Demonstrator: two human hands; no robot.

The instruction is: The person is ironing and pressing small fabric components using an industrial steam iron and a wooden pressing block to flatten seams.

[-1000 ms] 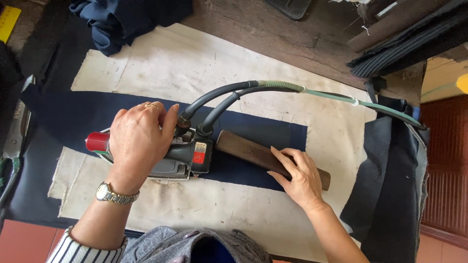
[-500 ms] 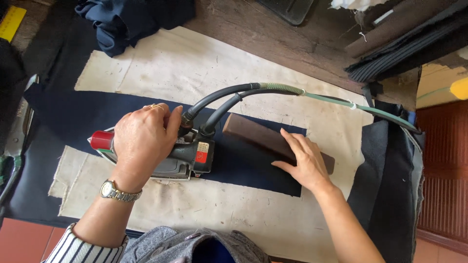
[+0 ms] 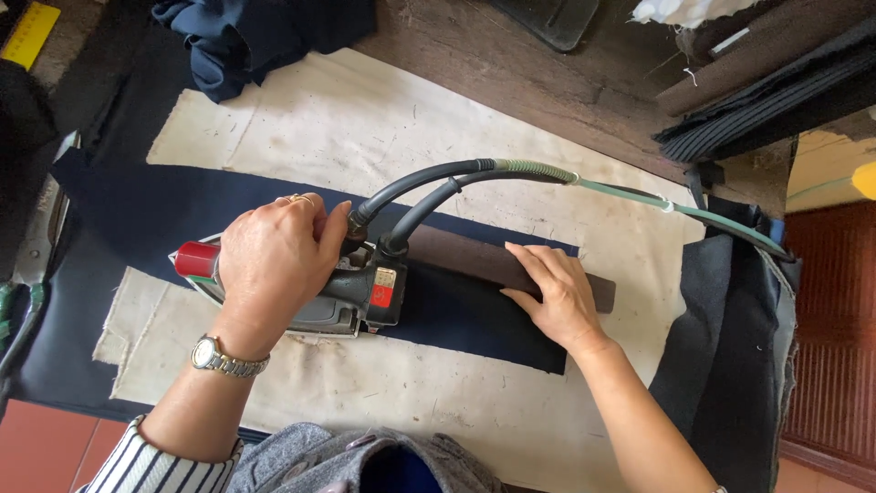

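So the left hand [image 3: 274, 260] is wrapping its grip tight around the handle of a heavy grey steam iron with a red knob [image 3: 315, 288], and the iron is sitting flat on a long strip of navy-blue cloth [image 3: 155, 215]. Two dark rubber hoses [image 3: 429, 187] are running off the back of the iron, away from that grip and over toward the far right. The right hand [image 3: 557, 292] isn't clamping anything: its fingers are lying flat and spread, pressing down a dark brown wooden slat [image 3: 474, 260] just right of the iron. Everything's resting on a stained cream pressing cloth [image 3: 383, 119] spread over the worktop. As for progress, I'd guess it's mid-press: the stretch left of the grip is looking flat, the bit under the slat isn't reached yet.
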